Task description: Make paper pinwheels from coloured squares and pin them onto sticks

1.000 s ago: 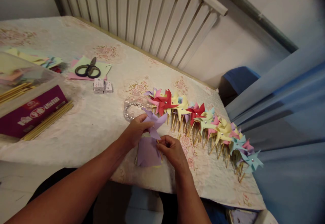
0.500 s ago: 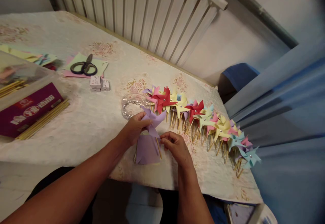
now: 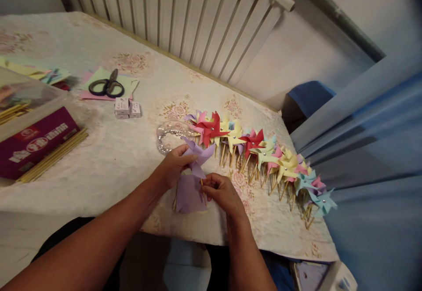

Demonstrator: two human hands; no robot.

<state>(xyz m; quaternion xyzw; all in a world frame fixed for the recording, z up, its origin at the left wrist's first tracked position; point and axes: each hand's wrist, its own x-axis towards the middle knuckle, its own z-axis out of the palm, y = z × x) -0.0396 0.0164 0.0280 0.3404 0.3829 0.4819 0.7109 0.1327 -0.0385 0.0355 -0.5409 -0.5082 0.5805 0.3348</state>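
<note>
My left hand pinches the head of a purple paper pinwheel near the table's front edge. My right hand is closed on the pinwheel's thin wooden stick, just below the paper head. Under both hands lies a purple paper square. To the right a row of several finished pinwheels in red, yellow, pink, blue and purple stretches along the table. A clear round dish of pearl pins sits just beyond my left hand.
Black scissors rest on coloured paper sheets at the back left, with small white boxes beside them. A maroon box, a bundle of wooden sticks and a clear plastic tub stand at left. A white radiator lines the wall.
My right hand shifted slightly left along the stick and closed tighter under the pinwheel head. The left hand kept its pinch. The view drifted a little.
</note>
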